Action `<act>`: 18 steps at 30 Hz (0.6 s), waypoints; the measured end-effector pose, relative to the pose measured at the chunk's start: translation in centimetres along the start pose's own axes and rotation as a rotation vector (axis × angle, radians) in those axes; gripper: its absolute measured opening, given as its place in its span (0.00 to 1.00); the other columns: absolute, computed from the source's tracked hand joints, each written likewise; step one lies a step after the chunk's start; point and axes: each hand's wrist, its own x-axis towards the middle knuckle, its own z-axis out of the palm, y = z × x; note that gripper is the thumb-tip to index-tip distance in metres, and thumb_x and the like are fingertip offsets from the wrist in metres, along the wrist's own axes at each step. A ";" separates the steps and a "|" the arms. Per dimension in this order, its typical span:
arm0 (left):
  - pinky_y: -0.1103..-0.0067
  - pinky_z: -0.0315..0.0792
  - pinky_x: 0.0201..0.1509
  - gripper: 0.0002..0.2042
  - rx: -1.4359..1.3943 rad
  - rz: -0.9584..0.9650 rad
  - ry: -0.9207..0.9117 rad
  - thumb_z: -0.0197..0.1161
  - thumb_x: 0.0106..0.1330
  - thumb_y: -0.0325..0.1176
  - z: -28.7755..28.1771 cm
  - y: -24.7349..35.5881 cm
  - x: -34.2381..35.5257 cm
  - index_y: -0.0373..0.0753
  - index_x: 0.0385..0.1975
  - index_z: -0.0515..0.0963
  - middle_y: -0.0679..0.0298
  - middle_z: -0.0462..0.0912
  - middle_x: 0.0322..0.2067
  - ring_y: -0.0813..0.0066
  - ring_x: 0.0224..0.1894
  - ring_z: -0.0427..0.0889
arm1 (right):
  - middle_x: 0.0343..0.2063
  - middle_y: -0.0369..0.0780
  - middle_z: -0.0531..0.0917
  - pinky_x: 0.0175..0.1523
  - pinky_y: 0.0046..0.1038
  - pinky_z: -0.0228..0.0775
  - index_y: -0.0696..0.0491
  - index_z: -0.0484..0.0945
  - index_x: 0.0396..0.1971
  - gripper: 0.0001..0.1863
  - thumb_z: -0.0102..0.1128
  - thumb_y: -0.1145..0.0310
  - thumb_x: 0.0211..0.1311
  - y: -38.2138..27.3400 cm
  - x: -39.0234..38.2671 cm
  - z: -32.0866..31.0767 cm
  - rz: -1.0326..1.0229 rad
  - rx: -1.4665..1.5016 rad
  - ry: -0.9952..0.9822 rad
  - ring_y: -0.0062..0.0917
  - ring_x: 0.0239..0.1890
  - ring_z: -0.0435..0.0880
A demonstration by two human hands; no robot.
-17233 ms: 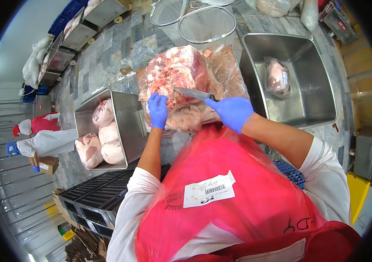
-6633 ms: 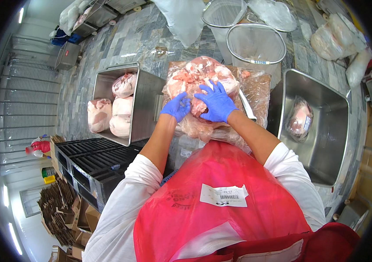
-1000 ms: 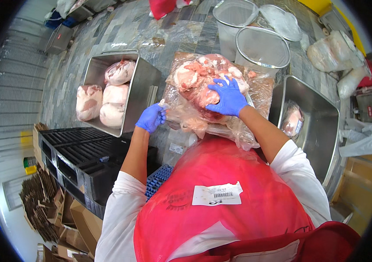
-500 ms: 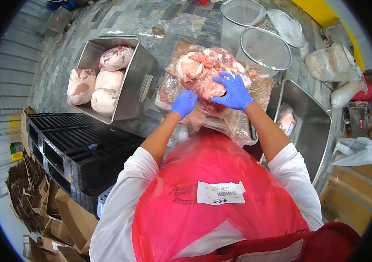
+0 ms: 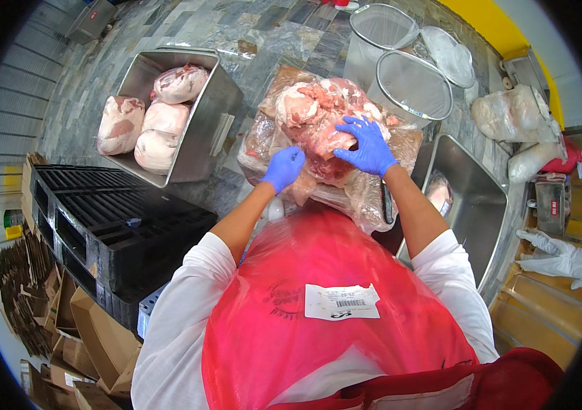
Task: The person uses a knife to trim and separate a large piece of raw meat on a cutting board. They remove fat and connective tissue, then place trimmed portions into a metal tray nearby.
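Observation:
A large pile of raw meat (image 5: 315, 116), pale pink with white fat, lies on a wrapped stack (image 5: 260, 147) in front of me. My right hand (image 5: 367, 145), in a blue glove, rests on the meat's right side with its fingers spread. At the near left edge of the meat is my left hand (image 5: 284, 169), also gloved in blue. Its fingers are curled closed, and whatever they may hold is hidden. Clear plastic film covers parts of the stack beneath the meat.
A metal tub (image 5: 219, 116) at left holds several large meat pieces. Another metal tub (image 5: 485, 205) at right contains one wrapped piece (image 5: 439, 191). Black pallets (image 5: 116, 225) stand near left, with cardboard (image 5: 99, 335) beside them. Two hoop-rimmed, bag-lined bins (image 5: 414, 85) stand beyond the stack.
The view has shifted slightly. My left hand has drawn a little toward me, while my right hand stays on the meat with its fingers spread.

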 end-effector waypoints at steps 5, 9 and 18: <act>0.61 0.76 0.47 0.15 -0.049 0.054 0.040 0.60 0.73 0.42 -0.7 -1.7 -1.7 0.33 0.38 0.80 0.44 0.83 0.34 0.45 0.37 0.83 | 0.67 0.41 0.77 0.78 0.48 0.52 0.40 0.82 0.60 0.34 0.73 0.40 0.55 0.8 0.1 -0.1 -0.021 0.012 -0.010 0.41 0.74 0.67; 0.58 0.76 0.53 0.16 0.192 -0.156 0.053 0.62 0.71 0.43 -3.3 -6.4 -3.0 0.34 0.42 0.82 0.42 0.85 0.39 0.43 0.44 0.84 | 0.67 0.40 0.77 0.78 0.47 0.52 0.40 0.82 0.60 0.34 0.73 0.40 0.56 0.6 0.1 -0.1 -0.008 0.041 0.010 0.40 0.74 0.67; 0.61 0.68 0.72 0.40 0.401 -0.004 0.211 0.76 0.58 0.52 -2.9 -5.7 -2.4 0.39 0.68 0.71 0.40 0.71 0.66 0.39 0.66 0.73 | 0.67 0.41 0.77 0.80 0.48 0.48 0.42 0.81 0.61 0.34 0.72 0.41 0.57 0.7 0.0 -0.1 0.044 0.112 0.007 0.41 0.75 0.66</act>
